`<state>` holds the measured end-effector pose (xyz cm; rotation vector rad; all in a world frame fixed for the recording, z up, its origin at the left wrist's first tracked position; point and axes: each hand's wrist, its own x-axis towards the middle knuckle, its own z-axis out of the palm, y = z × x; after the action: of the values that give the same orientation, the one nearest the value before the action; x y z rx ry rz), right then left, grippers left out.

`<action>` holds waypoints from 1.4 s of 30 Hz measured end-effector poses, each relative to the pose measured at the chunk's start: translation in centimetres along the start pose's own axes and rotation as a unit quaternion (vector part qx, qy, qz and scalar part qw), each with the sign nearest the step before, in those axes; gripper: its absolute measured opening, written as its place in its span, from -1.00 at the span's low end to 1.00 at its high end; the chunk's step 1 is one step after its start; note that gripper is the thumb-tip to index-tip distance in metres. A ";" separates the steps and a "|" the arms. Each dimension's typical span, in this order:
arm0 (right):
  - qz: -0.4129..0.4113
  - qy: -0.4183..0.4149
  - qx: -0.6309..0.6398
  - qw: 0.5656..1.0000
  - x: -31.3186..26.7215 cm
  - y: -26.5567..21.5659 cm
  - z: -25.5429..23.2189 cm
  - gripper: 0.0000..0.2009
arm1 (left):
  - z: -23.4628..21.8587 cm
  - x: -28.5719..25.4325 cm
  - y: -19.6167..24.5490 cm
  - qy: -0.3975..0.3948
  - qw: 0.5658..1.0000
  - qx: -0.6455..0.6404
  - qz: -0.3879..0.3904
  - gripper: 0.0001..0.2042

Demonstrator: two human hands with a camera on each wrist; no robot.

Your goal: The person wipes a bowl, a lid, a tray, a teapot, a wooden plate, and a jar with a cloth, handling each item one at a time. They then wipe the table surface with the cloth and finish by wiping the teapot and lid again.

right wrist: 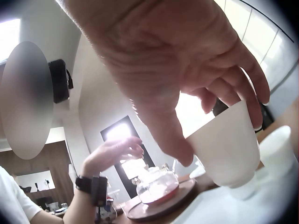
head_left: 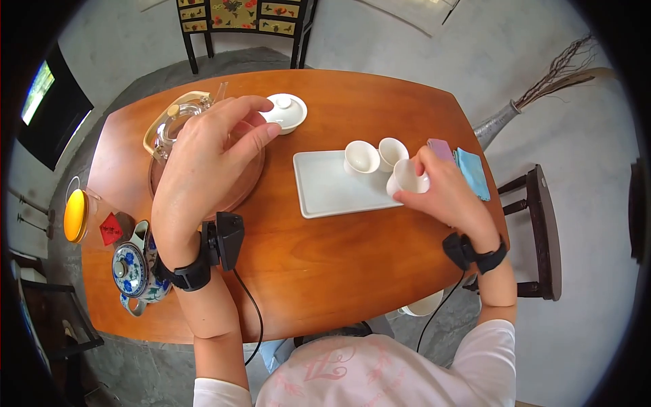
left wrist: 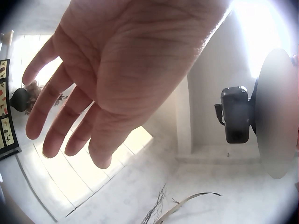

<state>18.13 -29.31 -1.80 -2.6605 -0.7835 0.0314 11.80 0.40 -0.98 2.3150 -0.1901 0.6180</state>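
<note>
My right hand [head_left: 451, 193] pinches a small white teacup [head_left: 405, 178] by its rim, between thumb and fingers, over the right end of a white rectangular tray [head_left: 322, 190]. In the right wrist view the held teacup [right wrist: 224, 144] is upright, its base low over the tray. Two more white cups, one in front [head_left: 361, 161] and one behind [head_left: 395, 152], stand on the tray beside it. With relaxed fingers and nothing held, my left hand [head_left: 210, 146] hovers over the left side of the table. Its fingertips overlap the white lidded bowl [head_left: 290, 119] in the head view.
Under and behind the left hand, a glass kettle [head_left: 165, 139] stands on a round brown tray [head_left: 254, 173]. A blue-and-white teapot [head_left: 130, 268] is at the left, near a yellow-lidded jar [head_left: 76, 216]. Folded blue [head_left: 472, 174] and purple [head_left: 441, 148] cloths lie by the right edge.
</note>
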 end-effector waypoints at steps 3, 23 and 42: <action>0.034 0.027 0.001 0.999 -0.7 1.0 3.1 -0.59 | 0.2 0.0 0.3 -0.005 1.000 0.005 -0.002 -0.71; 0.020 0.081 -0.029 0.996 -0.3 2.2 7.0 -0.50 | 0.6 0.1 0.6 -0.016 1.000 -0.003 0.003 -0.74; 0.030 0.346 0.282 0.894 -0.7 8.1 3.6 -0.82 | 2.1 1.0 -1.8 -0.026 0.997 0.077 -0.005 -0.70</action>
<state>21.36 -34.77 -8.02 -1.9227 -0.3671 -0.5570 14.00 0.36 -2.93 2.4803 -0.1591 0.5861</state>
